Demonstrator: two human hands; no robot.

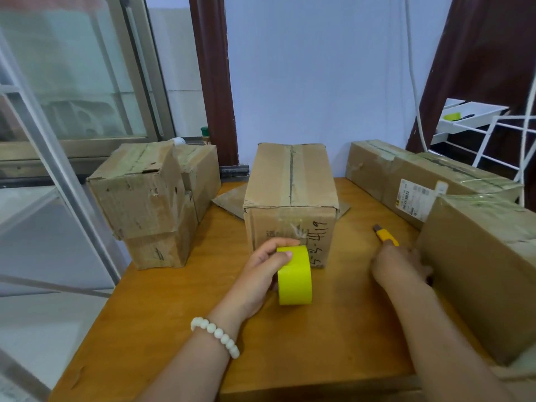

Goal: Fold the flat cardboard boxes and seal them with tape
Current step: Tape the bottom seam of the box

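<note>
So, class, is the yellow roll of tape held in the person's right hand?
No, the left hand grips the yellow roll of tape, while the right hand touches the yellow utility knife.

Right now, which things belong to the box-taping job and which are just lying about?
Job: tape roll in left hand; utility knife at right hand; middle box; flat cardboard beneath it.
Idle: left box stack; green-capped bottle; white rack.

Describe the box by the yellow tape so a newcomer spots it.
On the wooden table, look between the box piles at either side. The box stands alone there, behind the yellow tape roll the left hand holds. Only it has handwritten numbers on its near face.
</note>
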